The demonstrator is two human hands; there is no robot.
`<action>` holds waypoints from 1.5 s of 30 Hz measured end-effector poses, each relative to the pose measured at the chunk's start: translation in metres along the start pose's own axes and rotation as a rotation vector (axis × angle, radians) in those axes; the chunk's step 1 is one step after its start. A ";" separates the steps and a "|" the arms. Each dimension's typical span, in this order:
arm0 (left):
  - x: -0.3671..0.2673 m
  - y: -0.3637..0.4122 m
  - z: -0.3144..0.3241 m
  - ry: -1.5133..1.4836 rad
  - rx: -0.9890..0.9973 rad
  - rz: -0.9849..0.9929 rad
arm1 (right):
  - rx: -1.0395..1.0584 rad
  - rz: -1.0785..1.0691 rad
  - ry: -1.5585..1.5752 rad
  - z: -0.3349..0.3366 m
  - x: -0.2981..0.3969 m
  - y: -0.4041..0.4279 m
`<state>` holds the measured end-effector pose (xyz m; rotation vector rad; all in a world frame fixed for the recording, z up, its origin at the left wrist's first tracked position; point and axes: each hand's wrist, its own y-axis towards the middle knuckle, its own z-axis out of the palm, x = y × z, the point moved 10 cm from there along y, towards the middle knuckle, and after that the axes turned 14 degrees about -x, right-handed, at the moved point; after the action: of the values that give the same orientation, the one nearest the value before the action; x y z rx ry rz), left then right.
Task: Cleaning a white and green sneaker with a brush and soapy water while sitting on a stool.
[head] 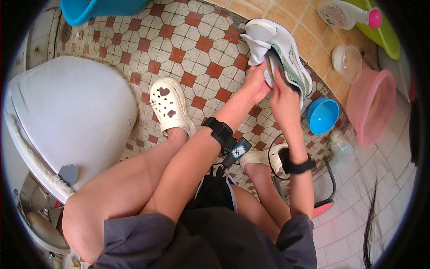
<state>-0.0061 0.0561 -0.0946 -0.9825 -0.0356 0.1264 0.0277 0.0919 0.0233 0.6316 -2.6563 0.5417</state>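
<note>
A white, grey and green sneaker (285,47) is tilted above the tiled floor, its opening towards me. Its pale tongue (258,48) is folded out to the left. My left hand (258,84) grips the near left edge of the opening. The fingers of my right hand (285,104) reach into the opening against a pale inner part that may be the insole; blur and the shoe's side hide what they hold there. Black straps are around both forearms, the left one with a small black device (237,152).
Right of the shoe are a blue bowl (323,116), a pink basin (371,111), a clear plastic bowl (347,64) and a white bottle (341,15) with a pink cap. A white toilet (74,111) stands at left, a blue tub (104,10) beyond it. Cream clogs (169,104) are on my feet.
</note>
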 end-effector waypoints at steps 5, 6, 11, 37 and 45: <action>0.038 -0.023 0.004 0.190 -0.102 -0.060 | -0.075 0.022 0.148 -0.014 -0.028 -0.002; 0.041 -0.025 -0.003 0.263 -0.122 -0.042 | -0.109 0.085 0.155 -0.002 -0.029 0.009; 0.013 -0.001 -0.026 0.575 -0.078 0.058 | -0.068 0.135 0.283 0.006 -0.009 0.015; -0.092 -0.025 0.081 1.358 0.227 1.136 | 0.219 0.211 0.466 0.021 -0.067 0.032; -0.086 -0.034 0.099 1.513 0.277 1.356 | 0.069 -0.091 0.068 0.021 -0.049 0.031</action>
<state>-0.0965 0.1092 -0.0088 -0.4638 1.9928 0.5670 0.0484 0.1256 -0.0243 0.7361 -2.5409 0.6194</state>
